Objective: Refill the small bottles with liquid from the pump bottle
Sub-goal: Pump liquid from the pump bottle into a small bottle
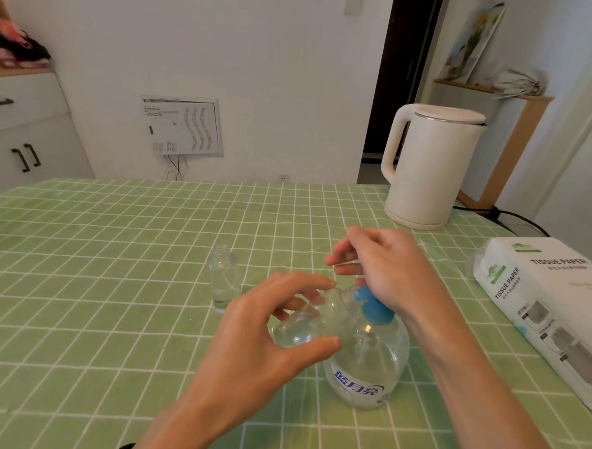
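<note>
a head-worn view looks down at a table under a green checked cloth (84,269). near the front edge stands a clear pump bottle (367,364) with a blue pump head (372,308) and a blue and white label. the right hand (382,264) rests its heel on the pump head, fingers loosely spread and gripping nothing, likely so the palm can push the pump down. the left hand (259,336) holds a small clear bottle (306,321) between thumb and curled fingers, tilted nearly on its side with its mouth up against the pump's spout, seemingly to catch the liquid as it comes out. how full it is cannot be told. a second small bottle (223,279), uncapped, stands upright just behind the hands, apparently with a little liquid at its bottom. off to the right sit a white electric kettle (428,166) and a pack of tissue paper (549,314), well clear of the work.
</note>
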Tool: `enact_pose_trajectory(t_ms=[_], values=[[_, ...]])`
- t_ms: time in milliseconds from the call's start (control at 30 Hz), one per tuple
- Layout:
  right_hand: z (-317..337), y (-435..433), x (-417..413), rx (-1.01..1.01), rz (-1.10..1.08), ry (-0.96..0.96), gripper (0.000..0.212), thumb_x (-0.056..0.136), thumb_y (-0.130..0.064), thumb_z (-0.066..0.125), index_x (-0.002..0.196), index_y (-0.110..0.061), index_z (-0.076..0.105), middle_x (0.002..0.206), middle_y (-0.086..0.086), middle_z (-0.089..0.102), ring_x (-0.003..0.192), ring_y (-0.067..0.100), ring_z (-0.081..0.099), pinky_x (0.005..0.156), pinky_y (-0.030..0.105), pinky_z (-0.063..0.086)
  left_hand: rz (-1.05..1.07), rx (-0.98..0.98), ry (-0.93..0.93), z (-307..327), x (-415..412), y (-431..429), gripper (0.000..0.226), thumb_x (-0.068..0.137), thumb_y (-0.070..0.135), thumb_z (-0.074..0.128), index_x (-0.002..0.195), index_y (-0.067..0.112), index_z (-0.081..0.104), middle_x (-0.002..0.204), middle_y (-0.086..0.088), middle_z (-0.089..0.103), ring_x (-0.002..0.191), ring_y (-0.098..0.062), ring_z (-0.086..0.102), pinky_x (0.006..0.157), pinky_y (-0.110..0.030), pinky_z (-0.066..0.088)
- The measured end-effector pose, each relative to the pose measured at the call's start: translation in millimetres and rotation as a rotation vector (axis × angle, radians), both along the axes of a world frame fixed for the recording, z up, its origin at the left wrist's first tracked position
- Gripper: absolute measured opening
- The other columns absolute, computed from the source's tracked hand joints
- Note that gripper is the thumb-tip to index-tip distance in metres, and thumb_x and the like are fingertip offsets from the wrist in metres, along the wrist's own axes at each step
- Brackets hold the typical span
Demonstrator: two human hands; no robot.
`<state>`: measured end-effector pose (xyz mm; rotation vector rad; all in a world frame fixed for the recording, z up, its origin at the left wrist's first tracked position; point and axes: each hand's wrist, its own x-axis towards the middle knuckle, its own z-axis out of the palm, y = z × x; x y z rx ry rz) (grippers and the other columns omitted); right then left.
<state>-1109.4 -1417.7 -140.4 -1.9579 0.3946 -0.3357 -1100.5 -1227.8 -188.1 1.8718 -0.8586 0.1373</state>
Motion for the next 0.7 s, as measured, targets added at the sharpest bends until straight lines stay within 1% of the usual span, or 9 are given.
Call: enact_pose_trajectory(t_ms=[100, 233, 333, 433, 533, 633, 667, 700], values=[[3.2, 1.0, -1.7, -0.021, -0.034, -0.04, 0.044, 0.109, -0.029, 0.044, 0.081, -0.015, 0.077, 0.081, -0.009, 0.082, 0.078, 0.009, 0.078, 0.073, 0.026, 0.051, -0.001, -0.003, -0.013, 0.7, -1.1, -0.6, 0.054, 0.073, 0.04, 0.09, 0.121, 0.05, 0.067, 0.111, 0.019, 0.074, 0.1, -0.009, 0.073, 0.088, -0.026, 0.053], [5.9, 2.6, -3.1, -0.089, -0.051, -0.1, 0.047, 0.109, -0.031, 0.043, 0.078, -0.018, 0.076, 0.08, -0.01, 0.081, 0.079, 0.008, 0.077, 0.072, 0.026, 0.051, -0.006, -0.018, -0.014, 3.1, -0.8, -0.3, 0.054, 0.073, 0.042, 0.087, 0.122, 0.05, 0.067, 0.112, 0.019, 0.073, 0.101, -0.01, 0.073, 0.088, -0.024, 0.053], [6.3, 1.6, -1.4, -0.053, -0.045, -0.086, 0.045, 0.109, -0.03, 0.044, 0.081, -0.018, 0.076, 0.081, -0.011, 0.081, 0.078, 0.007, 0.077, 0.069, 0.022, 0.048, -0.014, -0.019, -0.018, 3.9, -0.2, -0.5, 0.053, 0.073, 0.046, 0.085, 0.123, 0.05, 0.067, 0.112, 0.02, 0.073, 0.1, -0.008, 0.073, 0.087, -0.023, 0.053], [3.4, 0.6, 1.1, -0.05, -0.033, -0.035, 0.044, 0.109, -0.026, 0.045, 0.081, -0.016, 0.077, 0.083, -0.011, 0.082, 0.081, 0.009, 0.078, 0.07, 0.024, 0.048, -0.008, -0.005, -0.019, 1.6, 2.4, -0.2, 0.052, 0.073, 0.049, 0.083, 0.122, 0.049, 0.067, 0.112, 0.02, 0.073, 0.101, -0.008, 0.072, 0.086, -0.023, 0.053], [0.7, 0.8, 0.1, -0.05, -0.012, -0.003, 0.042, 0.109, -0.026, 0.047, 0.083, -0.015, 0.077, 0.084, -0.01, 0.082, 0.084, 0.011, 0.078, 0.071, 0.023, 0.049, -0.009, -0.002, -0.009, 1.1, 1.7, 0.6, 0.051, 0.072, 0.05, 0.082, 0.121, 0.05, 0.067, 0.112, 0.02, 0.073, 0.101, -0.009, 0.072, 0.086, -0.024, 0.053], [1.8, 0.0, -0.4, -0.079, -0.032, -0.054, 0.043, 0.109, -0.027, 0.047, 0.082, -0.016, 0.077, 0.083, -0.008, 0.082, 0.084, 0.011, 0.078, 0.078, 0.026, 0.055, -0.014, -0.007, -0.014, 1.9, 0.3, -0.3, 0.051, 0.072, 0.048, 0.083, 0.121, 0.05, 0.067, 0.111, 0.019, 0.073, 0.1, -0.008, 0.073, 0.086, -0.024, 0.053], [2.5, 0.1, -0.5, -0.076, -0.037, -0.085, 0.042, 0.109, -0.027, 0.047, 0.082, -0.017, 0.077, 0.083, -0.009, 0.082, 0.083, 0.009, 0.078, 0.078, 0.024, 0.054, -0.016, -0.009, -0.016, 2.1, 0.6, -0.6, 0.051, 0.073, 0.047, 0.083, 0.121, 0.049, 0.067, 0.111, 0.019, 0.073, 0.1, -0.008, 0.073, 0.086, -0.025, 0.053], [3.1, 0.4, -0.8, -0.072, -0.034, -0.12, 0.041, 0.109, -0.027, 0.047, 0.084, -0.018, 0.077, 0.083, -0.01, 0.082, 0.081, 0.006, 0.077, 0.074, 0.02, 0.054, -0.018, -0.011, -0.016, 2.1, 0.8, -0.6, 0.051, 0.073, 0.046, 0.083, 0.121, 0.049, 0.067, 0.111, 0.018, 0.073, 0.1, -0.009, 0.073, 0.087, -0.025, 0.053]])
